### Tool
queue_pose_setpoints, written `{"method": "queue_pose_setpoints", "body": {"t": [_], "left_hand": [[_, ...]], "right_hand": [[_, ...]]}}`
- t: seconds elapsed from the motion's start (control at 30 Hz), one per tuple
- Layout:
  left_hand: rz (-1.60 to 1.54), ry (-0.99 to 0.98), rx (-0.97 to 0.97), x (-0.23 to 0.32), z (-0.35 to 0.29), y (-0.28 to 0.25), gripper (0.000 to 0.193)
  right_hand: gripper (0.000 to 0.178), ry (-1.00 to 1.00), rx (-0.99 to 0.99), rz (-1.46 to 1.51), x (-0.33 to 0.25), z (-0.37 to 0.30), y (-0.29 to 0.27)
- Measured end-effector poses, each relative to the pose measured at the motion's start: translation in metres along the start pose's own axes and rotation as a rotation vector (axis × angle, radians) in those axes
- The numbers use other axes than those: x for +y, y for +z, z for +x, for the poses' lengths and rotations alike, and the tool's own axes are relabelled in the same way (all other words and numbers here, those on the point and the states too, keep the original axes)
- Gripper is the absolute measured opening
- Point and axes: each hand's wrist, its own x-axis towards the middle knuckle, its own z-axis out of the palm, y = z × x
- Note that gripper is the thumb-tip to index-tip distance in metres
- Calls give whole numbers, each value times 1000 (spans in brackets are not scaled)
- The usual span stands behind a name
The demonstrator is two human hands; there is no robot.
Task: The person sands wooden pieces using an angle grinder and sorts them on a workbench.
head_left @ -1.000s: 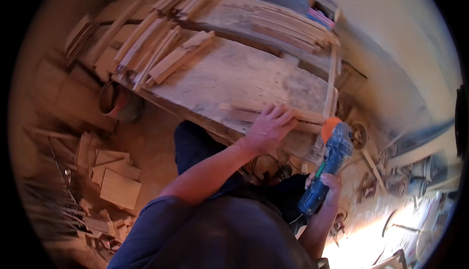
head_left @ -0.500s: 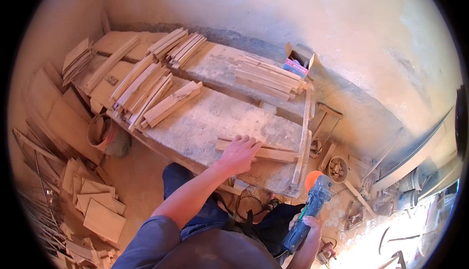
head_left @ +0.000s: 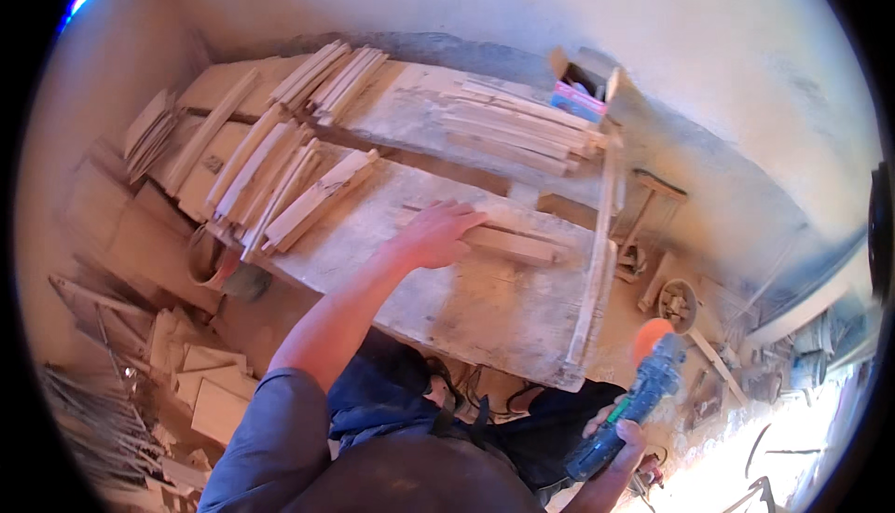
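Note:
My left hand lies over the near-left end of a short wooden strip on the workbench, its fingers curled across the wood. A thin dark gap runs along the strip's far side; whether it is one piece or two I cannot make out. In my right hand is an angle grinder, held off the bench's right end with its orange disc uppermost. Whether the disc is spinning I cannot tell.
Bundles of wooden strips cover the bench's left part. Another stack of strips lies at the back right, beside an open cardboard box. A raised wooden rail edges the bench's right end. Flat offcuts lie on the floor at left.
My left hand and the wooden strip have shifted away from me across the bench. The grinder has moved right, away from the bench. The whole view has turned slightly.

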Motion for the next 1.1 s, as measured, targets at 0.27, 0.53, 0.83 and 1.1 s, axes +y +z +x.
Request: {"method": "queue_pose_setpoints", "body": {"t": [0.27, 0.53, 0.83, 1.1], "left_hand": [[78, -322, 547, -110, 11, -1, 56], [313, -583, 497, -313, -111, 6, 63], [305, -527, 300, -225, -136, -36, 67], [707, -657, 401, -209, -144, 4, 63]], "right_hand": [[63, -261, 19, 65, 1, 1, 29], [70, -232, -343, 292, 2, 60, -7], [62, -490, -266, 346, -30, 1, -37], [65, -556, -149, 124, -40, -49, -56]]}}
